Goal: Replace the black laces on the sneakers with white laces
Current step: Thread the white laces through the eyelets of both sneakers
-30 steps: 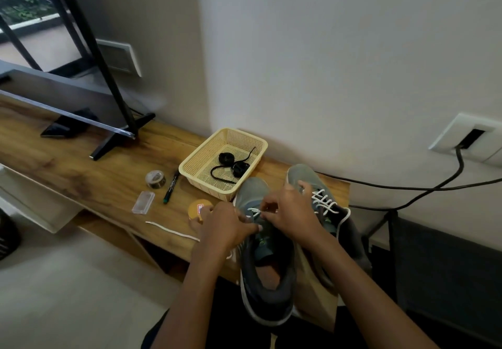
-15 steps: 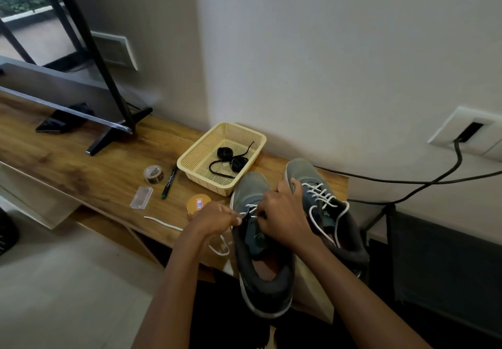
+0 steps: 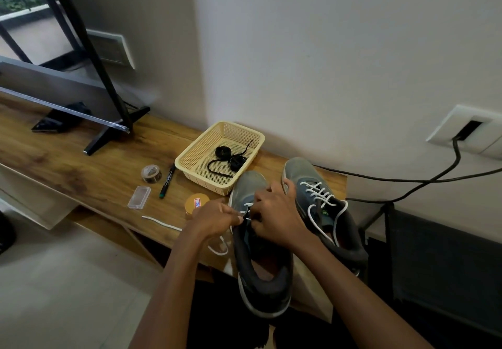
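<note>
— The surface?
— Wooden counter (image 3: 81, 174) against a pale wall (image 3: 326, 63); basket (image 3: 206, 183) at centre holds black laces (image 3: 223, 152).
— Hands?
— Left hand (image 3: 214, 219) and right hand (image 3: 277, 218) pinch the white lace (image 3: 163, 222) at the lower-centre sneaker (image 3: 264, 286).

Bare forearms (image 3: 173, 280), slim and uncovered all the way from the bottom edge to a bare left hand (image 3: 214, 219) and a bare right hand (image 3: 277, 218), with dark, nearly black clothing (image 3: 217, 310) at the lap between them.

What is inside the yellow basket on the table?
Black laces: two rolled coils and a loose curved strand, lying on the mesh floor of the basket. Anything beneath the coils is covered.
</note>
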Available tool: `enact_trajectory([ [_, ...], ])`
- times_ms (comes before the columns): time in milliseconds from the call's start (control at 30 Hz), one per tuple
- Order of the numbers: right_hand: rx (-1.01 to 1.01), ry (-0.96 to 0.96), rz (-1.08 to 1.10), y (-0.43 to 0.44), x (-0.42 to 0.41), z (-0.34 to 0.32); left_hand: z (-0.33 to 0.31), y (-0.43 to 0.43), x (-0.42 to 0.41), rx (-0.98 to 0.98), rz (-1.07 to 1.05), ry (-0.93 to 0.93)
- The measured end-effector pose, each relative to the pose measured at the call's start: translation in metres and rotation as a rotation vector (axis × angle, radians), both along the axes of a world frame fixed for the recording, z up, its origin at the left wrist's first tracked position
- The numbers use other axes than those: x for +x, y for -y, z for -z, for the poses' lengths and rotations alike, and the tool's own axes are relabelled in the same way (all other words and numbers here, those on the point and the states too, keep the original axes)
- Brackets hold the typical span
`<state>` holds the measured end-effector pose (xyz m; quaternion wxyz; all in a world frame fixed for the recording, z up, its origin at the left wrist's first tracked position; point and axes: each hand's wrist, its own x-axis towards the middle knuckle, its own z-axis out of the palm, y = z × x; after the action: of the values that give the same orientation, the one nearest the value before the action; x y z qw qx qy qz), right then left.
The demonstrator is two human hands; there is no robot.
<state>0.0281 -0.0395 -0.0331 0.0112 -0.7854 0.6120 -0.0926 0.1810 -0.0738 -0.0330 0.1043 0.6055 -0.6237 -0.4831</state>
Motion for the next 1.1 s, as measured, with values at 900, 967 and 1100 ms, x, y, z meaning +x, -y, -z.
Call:
enact_trajectory([
  [900,0.035,0.103,0.053,0.002,-0.005,0.004,0.001,-0.007,-0.009,-0.261,0.052,0.297],
  [967,0.053,0.132,0.086,0.002,-0.008,0.000,0.001,-0.006,-0.010,-0.243,0.033,0.285],
  [1100,0.091,0.118,0.176,0.000,-0.022,-0.010,0.013,0.004,-0.008,-0.237,0.030,0.221],
])
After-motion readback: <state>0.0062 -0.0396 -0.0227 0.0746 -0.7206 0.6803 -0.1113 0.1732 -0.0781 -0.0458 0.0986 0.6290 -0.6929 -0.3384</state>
